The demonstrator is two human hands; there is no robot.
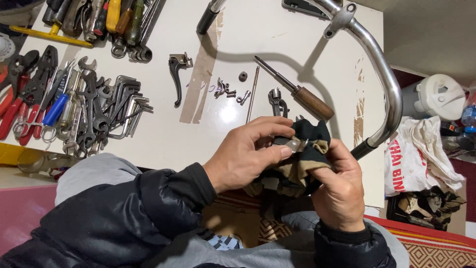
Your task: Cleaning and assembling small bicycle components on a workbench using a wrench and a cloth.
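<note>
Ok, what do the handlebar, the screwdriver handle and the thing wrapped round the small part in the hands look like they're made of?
Handlebar: polished, likely chromed metal, with bright mirror-like glints.
Screwdriver handle: apparently wood, brown with a dull sheen.
Rag: soft woven cloth, dark and tan, creased and folded between the left hand and right hand.

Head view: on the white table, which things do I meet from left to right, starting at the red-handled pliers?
Red-handled pliers → pile of grey steel wrenches → black brake lever → small loose bolts → wooden-handled screwdriver → curved chrome handlebar.
</note>
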